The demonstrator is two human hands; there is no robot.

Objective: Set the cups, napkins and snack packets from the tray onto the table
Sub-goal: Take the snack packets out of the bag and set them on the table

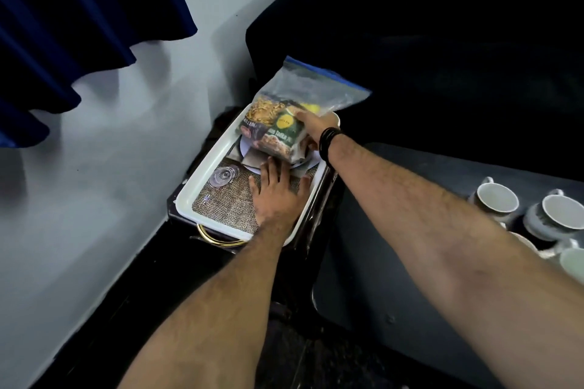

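Note:
A white rectangular tray [202,177] with a printed burlap-pattern base sits on a small dark stand. My right hand [319,128] grips a clear zip bag of snack packets [281,123] and holds it tilted over the tray's far end. Under the bag lie what look like folded napkins [252,158]. My left hand [278,196] rests flat on the tray's base, fingers spread, holding nothing. Several white cups [497,200] stand on the dark table [395,262] at the right.
A light wall [94,183] runs along the left, with a dark blue curtain [79,9] hanging above. A dark seat [442,41] stands behind the tray. The stand has a gold handle [218,238] at its near end.

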